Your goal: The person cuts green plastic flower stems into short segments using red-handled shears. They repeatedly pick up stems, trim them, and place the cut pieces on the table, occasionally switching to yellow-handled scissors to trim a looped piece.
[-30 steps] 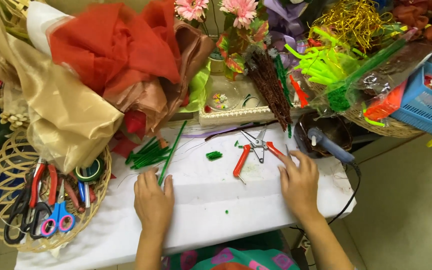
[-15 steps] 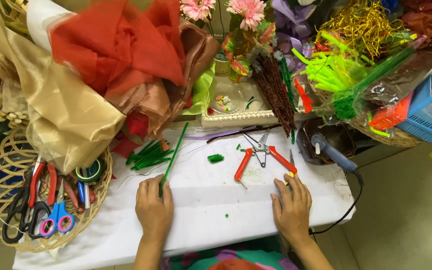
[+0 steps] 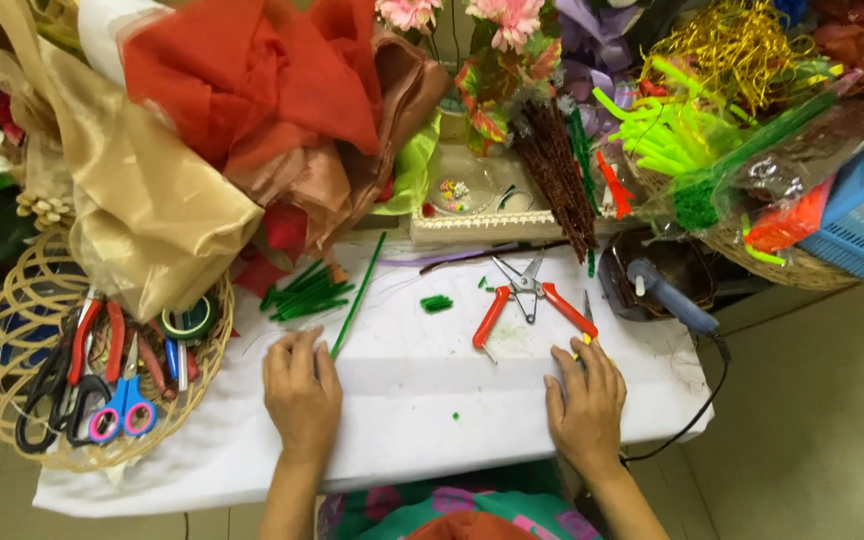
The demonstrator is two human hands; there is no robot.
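My left hand (image 3: pixel 302 392) lies palm down on the white table top (image 3: pixel 422 400), holding nothing. Its fingertips are right at the near end of a long thin green stem (image 3: pixel 357 292) that slants away toward the fabric heap. My right hand (image 3: pixel 584 400) also rests flat on the table, fingers slightly apart and empty. Just beyond its fingertips lie red-handled cutters (image 3: pixel 530 298), spread open, with a thin small tool (image 3: pixel 588 306) beside them.
A wicker basket (image 3: pixel 12 420) at the left holds scissors and pliers. Red and gold fabric (image 3: pixel 202 130) is heaped behind. Cut green stems (image 3: pixel 302 295) and a green scrap (image 3: pixel 437 302) lie mid-table. A glue gun (image 3: pixel 667 295) with its cord and a blue basket (image 3: pixel 857 215) are at the right.
My right hand has drawn back toward me, away from the cutters' handle. My left hand has stayed almost where it was.
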